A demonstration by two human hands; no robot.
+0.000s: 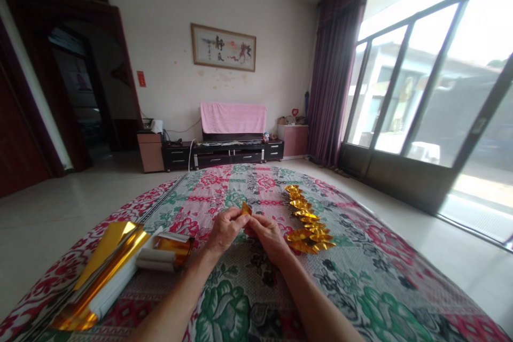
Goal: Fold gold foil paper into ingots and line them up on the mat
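Floral cloth point(224, 304) w/ foil sheets point(112, 267) L, folded gold pcs point(309, 219) R

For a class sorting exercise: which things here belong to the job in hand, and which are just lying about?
Apparently part of the job:
small gold foil piece, being held
row of folded gold foil pieces
stacked gold sheets
curled gold-and-white sheets

Apparently just about:
draped pink cloth
small figurine
red heart ornament
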